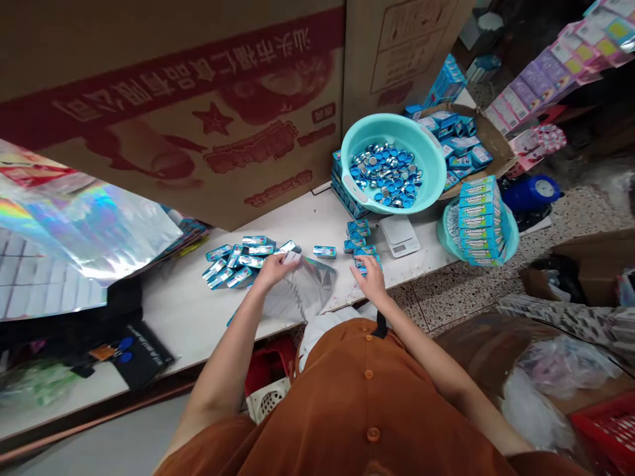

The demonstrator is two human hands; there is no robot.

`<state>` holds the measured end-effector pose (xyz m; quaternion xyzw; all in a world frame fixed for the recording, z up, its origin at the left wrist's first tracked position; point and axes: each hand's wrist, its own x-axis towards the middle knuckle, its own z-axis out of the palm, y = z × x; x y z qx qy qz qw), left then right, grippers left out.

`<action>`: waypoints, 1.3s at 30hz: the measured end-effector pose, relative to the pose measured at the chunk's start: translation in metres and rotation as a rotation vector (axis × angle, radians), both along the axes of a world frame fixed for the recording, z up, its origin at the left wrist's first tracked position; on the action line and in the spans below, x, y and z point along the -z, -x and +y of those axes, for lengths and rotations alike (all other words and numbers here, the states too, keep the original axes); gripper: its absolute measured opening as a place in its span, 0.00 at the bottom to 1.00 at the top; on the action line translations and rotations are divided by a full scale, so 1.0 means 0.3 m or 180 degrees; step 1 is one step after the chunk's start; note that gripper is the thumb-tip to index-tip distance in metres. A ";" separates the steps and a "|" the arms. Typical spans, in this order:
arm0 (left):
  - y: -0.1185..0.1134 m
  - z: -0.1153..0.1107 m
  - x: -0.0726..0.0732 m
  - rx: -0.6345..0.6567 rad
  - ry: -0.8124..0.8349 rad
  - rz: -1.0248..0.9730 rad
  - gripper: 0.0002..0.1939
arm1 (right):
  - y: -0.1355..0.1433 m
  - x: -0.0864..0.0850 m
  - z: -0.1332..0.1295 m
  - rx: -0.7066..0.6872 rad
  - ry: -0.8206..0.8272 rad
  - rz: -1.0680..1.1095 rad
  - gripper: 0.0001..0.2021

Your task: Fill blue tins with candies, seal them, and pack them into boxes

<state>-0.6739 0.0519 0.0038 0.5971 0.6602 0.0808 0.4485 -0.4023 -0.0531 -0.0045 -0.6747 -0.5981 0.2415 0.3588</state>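
Note:
My left hand pinches the upper edge of a clear plastic bag that lies over the front of the white table. Just left of it is a loose pile of small blue boxes. One single blue box lies between my two hands. My right hand is over the near end of a short stack of blue boxes, its fingers spread and touching the nearest ones. A small white scale stands to the right of that stack.
Behind the table rise large cardboard cartons. A turquoise basin holds blue and silver tins. Beside it are a carton of blue boxes and a smaller basin with green-blue packs. Shiny silver sheets project at left.

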 end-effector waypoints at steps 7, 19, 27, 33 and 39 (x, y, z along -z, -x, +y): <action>-0.081 -0.196 -0.178 -0.0078 0.0259 -0.1188 0.24 | 0.176 -0.118 0.026 -0.0940 -0.0602 -0.0110 0.17; -0.079 -0.311 -0.163 -0.0957 0.0473 -0.1739 0.23 | 0.302 -0.102 -0.067 -0.0958 -0.0684 -0.0543 0.15; -0.094 -0.300 -0.160 -0.1206 0.0869 -0.1967 0.23 | 0.296 -0.099 -0.076 -0.0997 -0.0730 -0.0642 0.15; -0.100 -0.282 -0.133 -0.1122 0.0801 -0.1893 0.25 | 0.281 -0.099 -0.065 -0.0965 -0.0693 -0.0428 0.14; -0.102 -0.249 -0.126 -0.0876 0.0383 -0.1392 0.23 | 0.265 -0.087 -0.048 -0.0925 -0.0561 -0.0382 0.11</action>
